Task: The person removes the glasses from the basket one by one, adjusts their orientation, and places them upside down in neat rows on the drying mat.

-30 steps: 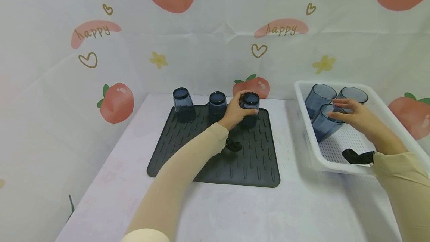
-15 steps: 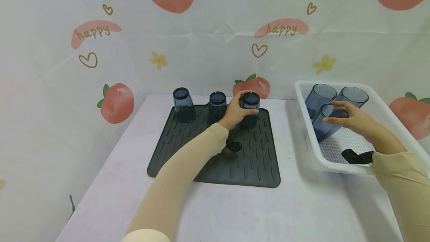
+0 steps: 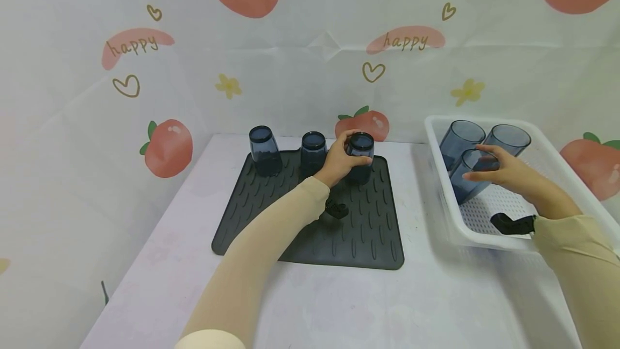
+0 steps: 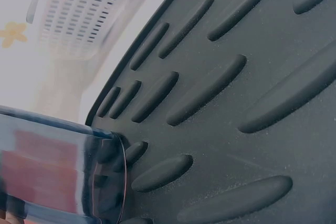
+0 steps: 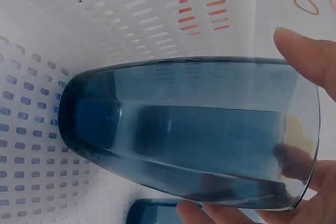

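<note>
On the dark ribbed drying mat (image 3: 373, 230) my left hand (image 3: 336, 160) grips an upside-down blue glass (image 3: 360, 174), thumb on its near side. In the left wrist view this glass (image 4: 47, 166) has its mouth down against the mat, with only a bit of fingertip showing. Inside the white basket, my right hand (image 3: 518, 176) holds a tilted blue glass (image 3: 467, 185) near its upward-facing rim. The right wrist view shows the thumb (image 5: 299, 51) at one side of that glass (image 5: 205, 129) and fingers at the other; one finger shows through the glass.
Two more upside-down glasses, one at the far left (image 3: 265, 158) and one in the middle (image 3: 312, 158), stand along the mat's back. The high-walled white basket (image 3: 452, 225) has two other glasses, left (image 3: 460, 136) and right (image 3: 511, 139), at its back. A printed cloth hangs behind.
My right hand has shifted slightly left, its fingers and thumb moving further around the near glass's rim. The left hand and its glass have stayed in place.
</note>
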The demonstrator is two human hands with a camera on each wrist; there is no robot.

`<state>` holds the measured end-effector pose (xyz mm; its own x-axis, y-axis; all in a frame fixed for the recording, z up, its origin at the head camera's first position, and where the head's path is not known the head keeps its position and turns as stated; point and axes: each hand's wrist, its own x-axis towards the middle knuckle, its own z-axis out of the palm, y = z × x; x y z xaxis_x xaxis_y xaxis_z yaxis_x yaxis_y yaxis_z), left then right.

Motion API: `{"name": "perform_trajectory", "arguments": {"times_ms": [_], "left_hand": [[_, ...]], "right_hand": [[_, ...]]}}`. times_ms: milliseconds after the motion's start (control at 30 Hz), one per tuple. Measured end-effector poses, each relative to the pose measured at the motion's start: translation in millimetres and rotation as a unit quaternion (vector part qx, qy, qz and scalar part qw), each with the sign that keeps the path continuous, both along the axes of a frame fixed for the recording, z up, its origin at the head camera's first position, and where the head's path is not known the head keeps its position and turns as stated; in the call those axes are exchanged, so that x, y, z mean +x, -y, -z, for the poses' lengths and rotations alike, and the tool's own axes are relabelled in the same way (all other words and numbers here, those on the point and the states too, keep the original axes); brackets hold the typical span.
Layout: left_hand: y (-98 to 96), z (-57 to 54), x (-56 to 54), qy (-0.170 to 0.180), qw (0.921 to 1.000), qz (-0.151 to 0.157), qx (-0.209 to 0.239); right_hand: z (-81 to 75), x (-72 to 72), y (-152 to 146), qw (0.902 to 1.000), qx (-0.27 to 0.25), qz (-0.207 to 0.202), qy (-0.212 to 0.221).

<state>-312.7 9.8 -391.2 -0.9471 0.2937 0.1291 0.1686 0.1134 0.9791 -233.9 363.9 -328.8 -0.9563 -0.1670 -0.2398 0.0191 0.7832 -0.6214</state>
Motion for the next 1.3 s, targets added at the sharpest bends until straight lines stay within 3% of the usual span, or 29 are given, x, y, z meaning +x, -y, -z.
{"name": "perform_trajectory", "arguments": {"times_ms": [933,1300], "left_hand": [[1.8,-3.6,1.9,0.011,0.9999,0.008,-0.002],[1.9,-2.0,0.3,0.003,0.9999,0.011,-0.002]], "right_hand": [[1.4,2.1,-1,0.9994,-0.006,0.029,-0.018],[-6.1,9.6,1,0.9992,0.012,0.029,-0.024]]}}
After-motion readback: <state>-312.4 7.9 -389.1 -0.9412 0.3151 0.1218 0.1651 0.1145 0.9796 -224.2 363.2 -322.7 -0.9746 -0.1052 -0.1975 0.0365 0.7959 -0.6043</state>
